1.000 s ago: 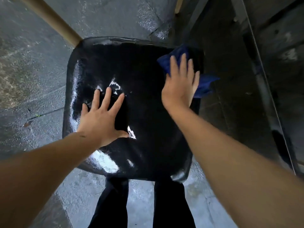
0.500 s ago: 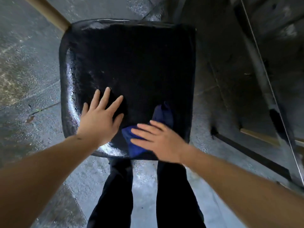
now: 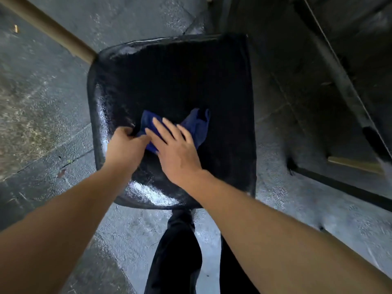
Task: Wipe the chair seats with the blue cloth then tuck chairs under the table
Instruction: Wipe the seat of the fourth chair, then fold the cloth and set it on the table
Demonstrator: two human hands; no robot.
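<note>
A glossy black chair seat (image 3: 174, 81) fills the middle of the view, seen from above. The blue cloth (image 3: 197, 126) lies bunched on the seat's centre. My right hand (image 3: 176, 151) presses flat on the cloth with fingers spread. My left hand (image 3: 125, 145) is curled at the cloth's left edge, fingers pinching the fabric. Part of the cloth is hidden under both hands.
A tan wooden chair leg (image 3: 48, 28) runs from the top left to the seat's back corner. A dark metal table frame (image 3: 339, 81) and floor bar (image 3: 339, 183) stand at the right. Wet grey paving (image 3: 42, 102) surrounds the chair. My dark trouser legs (image 3: 176, 251) are below the seat.
My right hand swept the cloth from the seat's far right corner to its near edge, then toward the centre. My left hand went from flat and spread to curled on the cloth's edge.
</note>
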